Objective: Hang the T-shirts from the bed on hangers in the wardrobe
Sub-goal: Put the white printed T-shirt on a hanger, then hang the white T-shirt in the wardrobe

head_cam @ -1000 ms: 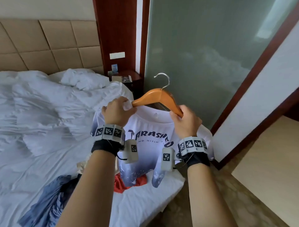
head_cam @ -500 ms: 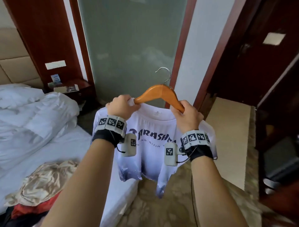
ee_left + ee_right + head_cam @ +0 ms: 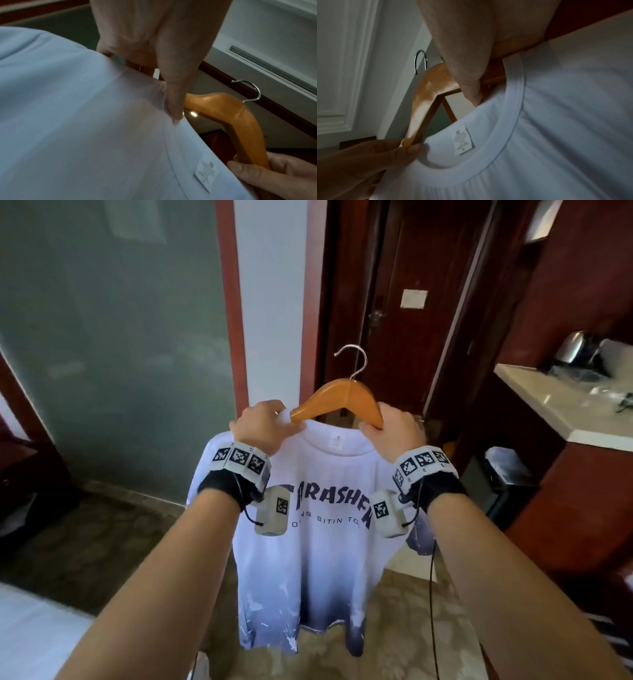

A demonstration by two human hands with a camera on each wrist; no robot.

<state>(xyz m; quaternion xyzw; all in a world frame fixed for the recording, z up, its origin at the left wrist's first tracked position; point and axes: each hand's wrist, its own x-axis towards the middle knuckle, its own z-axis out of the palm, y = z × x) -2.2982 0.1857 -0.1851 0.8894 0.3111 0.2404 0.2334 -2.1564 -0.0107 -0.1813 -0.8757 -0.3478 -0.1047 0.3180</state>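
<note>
The left hand [image 3: 265, 424] pinches the T-shirt [image 3: 322, 563] shoulder over one hanger [image 3: 337, 398] arm; the right hand [image 3: 394, 429] grips the other arm. The wrist views show the collar label [image 3: 462, 142]; only the head view shows the print, the shirt hanging above the floor [image 3: 102, 542], and a bed corner [image 3: 30, 635].

Ahead of you, a frosted glass panel [image 3: 113, 347], dark wooden door [image 3: 404, 313], pale tabletop [image 3: 561, 405] with kettle [image 3: 579, 350] right, patterned floor [image 3: 92, 546].

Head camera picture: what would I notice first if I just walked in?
The white T-shirt with big dark letters hangs in the middle, on a wooden hanger with a shiny hook. The left hand and right hand each grip one end of it.
</note>
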